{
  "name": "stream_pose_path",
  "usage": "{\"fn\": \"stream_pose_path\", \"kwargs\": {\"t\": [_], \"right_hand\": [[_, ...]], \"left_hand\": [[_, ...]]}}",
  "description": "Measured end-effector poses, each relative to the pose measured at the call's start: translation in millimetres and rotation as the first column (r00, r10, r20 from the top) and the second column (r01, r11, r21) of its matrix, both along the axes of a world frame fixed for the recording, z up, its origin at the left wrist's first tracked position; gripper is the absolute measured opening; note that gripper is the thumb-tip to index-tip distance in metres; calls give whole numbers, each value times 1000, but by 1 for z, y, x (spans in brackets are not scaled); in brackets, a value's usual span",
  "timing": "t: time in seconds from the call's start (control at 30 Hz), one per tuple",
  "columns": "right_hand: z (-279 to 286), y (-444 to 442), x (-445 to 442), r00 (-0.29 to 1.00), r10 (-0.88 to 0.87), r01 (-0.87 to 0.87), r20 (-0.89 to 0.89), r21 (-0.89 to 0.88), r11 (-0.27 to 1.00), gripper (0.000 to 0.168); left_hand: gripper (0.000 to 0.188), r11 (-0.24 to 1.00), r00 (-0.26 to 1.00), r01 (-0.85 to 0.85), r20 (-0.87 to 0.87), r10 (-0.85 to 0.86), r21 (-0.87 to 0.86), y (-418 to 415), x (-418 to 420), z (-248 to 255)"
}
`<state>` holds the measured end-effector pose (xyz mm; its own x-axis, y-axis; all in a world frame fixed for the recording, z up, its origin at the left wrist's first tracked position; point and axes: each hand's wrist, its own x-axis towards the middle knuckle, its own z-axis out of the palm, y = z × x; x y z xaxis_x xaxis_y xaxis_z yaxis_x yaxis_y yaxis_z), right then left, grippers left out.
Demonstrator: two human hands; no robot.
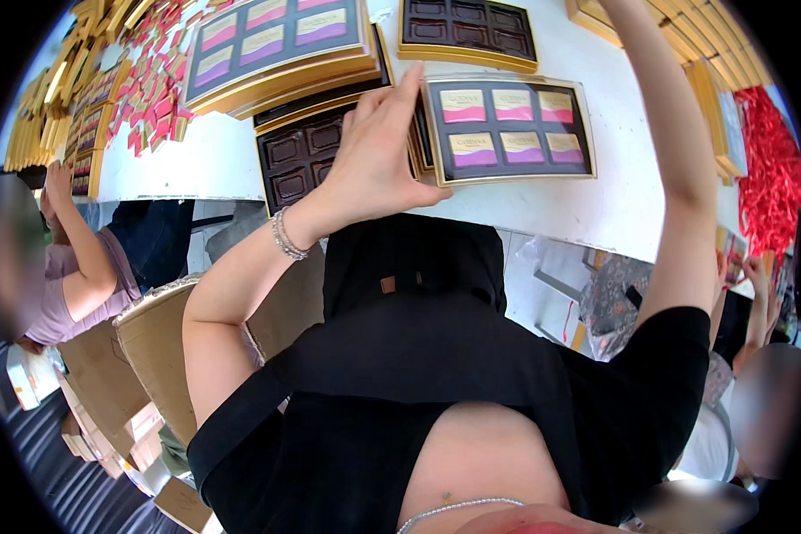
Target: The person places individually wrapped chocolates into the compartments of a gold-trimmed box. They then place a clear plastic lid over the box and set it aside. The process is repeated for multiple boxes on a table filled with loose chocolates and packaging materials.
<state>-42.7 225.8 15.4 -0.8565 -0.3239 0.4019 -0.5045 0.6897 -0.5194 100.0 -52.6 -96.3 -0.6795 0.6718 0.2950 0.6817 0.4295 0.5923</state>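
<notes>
My left hand point(374, 153) spreads its thumb and fingers at the left edge of a Godiva chocolate box point(512, 130) with a clear lid; whether it grips the box cannot be told. Six wrapped pieces, pink-and-cream above and purple-and-cream below, show through the lid. Partly under my left hand lies a box with a dark empty tray point(292, 160). Another gold box with a dark tray point(467, 30) lies beyond the lidded box. At the upper left, a lidded box point(274, 43) rests on a stack. My right arm reaches forward past the top edge; its hand is out of view.
Loose wrapped pieces point(157, 100) lie on the white table point(140, 173) at the left, beside filled trays and gold boxes. More gold boxes point(694, 33) and red shredded filler point(771, 173) are at the right. People work at both sides. Cardboard boxes point(153, 334) stand at the lower left.
</notes>
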Motion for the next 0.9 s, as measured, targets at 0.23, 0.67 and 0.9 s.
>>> {"fn": "stream_pose_path", "kwargs": {"t": [0.23, 0.67, 0.9], "right_hand": [[-29, -10, 175, 980, 170, -189, 100, 720, 668, 114], [-58, -8, 181, 981, 171, -192, 93, 609, 770, 100], [65, -102, 117, 964, 240, -266, 117, 501, 824, 91]], "left_hand": [[128, 1000, 1000, -3, -22, 3, 5, 5, -1, -3], [115, 999, 1000, -23, -19, 23, -22, 9, 9, 14], [81, 999, 861, -30, -509, 18, -14, -97, -47, 141]]}}
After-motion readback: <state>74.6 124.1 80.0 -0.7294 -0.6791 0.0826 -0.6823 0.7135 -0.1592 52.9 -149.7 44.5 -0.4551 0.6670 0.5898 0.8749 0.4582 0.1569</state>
